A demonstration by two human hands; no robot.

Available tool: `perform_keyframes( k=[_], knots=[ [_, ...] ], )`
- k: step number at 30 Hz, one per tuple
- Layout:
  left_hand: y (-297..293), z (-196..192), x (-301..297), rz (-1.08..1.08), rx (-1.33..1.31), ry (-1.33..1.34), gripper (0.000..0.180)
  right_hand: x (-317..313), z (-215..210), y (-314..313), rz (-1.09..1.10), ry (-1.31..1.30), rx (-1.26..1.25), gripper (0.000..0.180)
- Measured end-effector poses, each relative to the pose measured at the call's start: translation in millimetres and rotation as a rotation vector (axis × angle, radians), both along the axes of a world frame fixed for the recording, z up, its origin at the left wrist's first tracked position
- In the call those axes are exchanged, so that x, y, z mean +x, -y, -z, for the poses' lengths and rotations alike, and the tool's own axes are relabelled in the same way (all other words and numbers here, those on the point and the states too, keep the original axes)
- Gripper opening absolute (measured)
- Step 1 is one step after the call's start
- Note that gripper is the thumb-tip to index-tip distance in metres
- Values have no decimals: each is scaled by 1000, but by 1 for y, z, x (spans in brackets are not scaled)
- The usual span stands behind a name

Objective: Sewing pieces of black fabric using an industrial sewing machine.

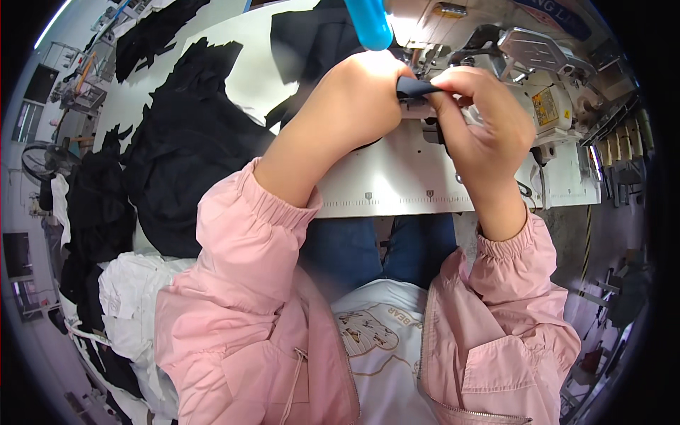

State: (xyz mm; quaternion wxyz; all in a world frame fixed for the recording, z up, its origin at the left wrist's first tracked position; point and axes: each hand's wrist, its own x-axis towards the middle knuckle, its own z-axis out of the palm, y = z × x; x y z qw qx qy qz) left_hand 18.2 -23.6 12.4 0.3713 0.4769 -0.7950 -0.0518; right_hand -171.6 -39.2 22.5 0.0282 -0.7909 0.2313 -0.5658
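Observation:
A small piece of dark navy or black fabric (414, 88) is stretched between my two hands, close in front of the sewing machine's needle area. My left hand (368, 88) is closed on its left end, the back of the hand toward me and the fingertips hidden. With thumb and forefinger, my right hand (489, 117) pinches the tapered right end. Part of the sewing machine (549, 110), white with metal parts, stands just beyond and to the right of my hands. A dark strip hangs below the right hand's fingers, partly hidden by the thumb.
Heaps of black fabric (188, 142) cover the left of the white table (340, 188). More dark fabric (301, 46) lies behind my left hand. A blue rounded object (370, 25) hangs above it. White cloth (142, 297) bulges by my left elbow; a fan (44, 161) stands far left.

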Motion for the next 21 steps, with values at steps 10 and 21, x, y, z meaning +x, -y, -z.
perform_keyframes(
  k=[10, 21],
  knots=[
    [-5, 12, -10, -98, -166, 30, 10, 2, 10, -13, -13, 29, 111, 21],
    [-23, 49, -8, -86, -485, 169, 37, -25, 52, -37, -142, -165, 141, 25]
  ],
)
